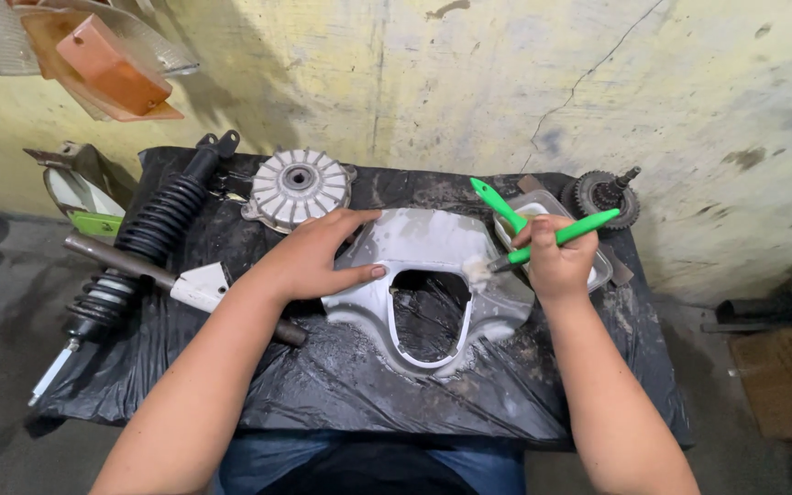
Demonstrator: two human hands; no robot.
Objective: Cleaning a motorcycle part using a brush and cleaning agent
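Right hand (554, 259) grip is closed around the handle of a green brush (552, 240), bristle end down and left, touching the inner right edge of the grey plastic cover (414, 243) beside its big cut-out. A second green brush (497, 203) lies just behind my knuckles, its handle crossing over the shallow tray (598, 275); my right fist covers most of the tray. Left hand (309, 257) has no closed grip: palm flat, fingers spread, pressing on the cover's upper left wing, thumb along the lower edge. Cover sits at the centre of the worktop (341, 385), which is wrapped in black plastic sheet, wet in patches around the cover. Left of my left hand: a grey tube with a white bracket (196, 284) running under my wrist, and beyond it a black coil shock absorber (144, 238) lying diagonally, near the worktop's left edge. Behind the left hand, just beside the cover, a finned silver hub plate (297, 188). Far right corner: a gear on a shaft (607, 195), close to the tray. Nothing between brush and cover. Cracked yellow wall (506, 82) behind, orange lens parts (107, 69) top left.
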